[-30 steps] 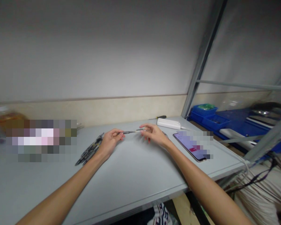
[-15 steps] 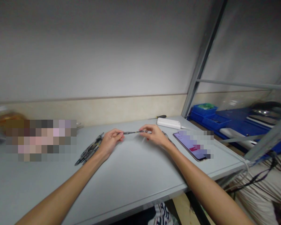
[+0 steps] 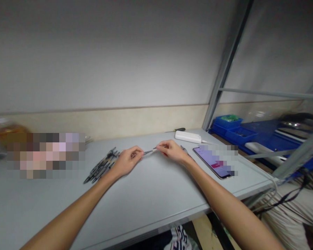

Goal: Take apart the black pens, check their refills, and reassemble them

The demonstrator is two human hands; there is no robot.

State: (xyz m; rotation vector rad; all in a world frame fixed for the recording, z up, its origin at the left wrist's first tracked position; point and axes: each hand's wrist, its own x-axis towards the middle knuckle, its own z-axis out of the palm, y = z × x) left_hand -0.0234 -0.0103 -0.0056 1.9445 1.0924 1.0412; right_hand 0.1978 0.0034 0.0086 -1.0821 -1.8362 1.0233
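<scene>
Over the middle of the desk, a slim dark grey pen (image 3: 149,152) spans the gap between my two hands. My left hand (image 3: 130,158) pinches its left end between thumb and fingers. At its other end, my right hand (image 3: 170,150) has its fingertips closed around it, hiding the tip. Beside my left hand lies a pile of several grey and black pens (image 3: 100,167), partly covered by my wrist. Another dark pen (image 3: 184,150) rests to the right, partly behind my right wrist.
A phone (image 3: 212,161) with a lit screen lies on the grey desk (image 3: 146,201) at right. Behind it are a white power bank (image 3: 187,136) with a cable and a black-handled screwdriver (image 3: 179,130). Blue trays (image 3: 228,121) stand beyond the metal post (image 3: 220,83). Blurred items sit at left.
My left hand has moved slightly right and down, closer to my right hand. The pen now tilts up toward the right, and less of it shows between the hands.
</scene>
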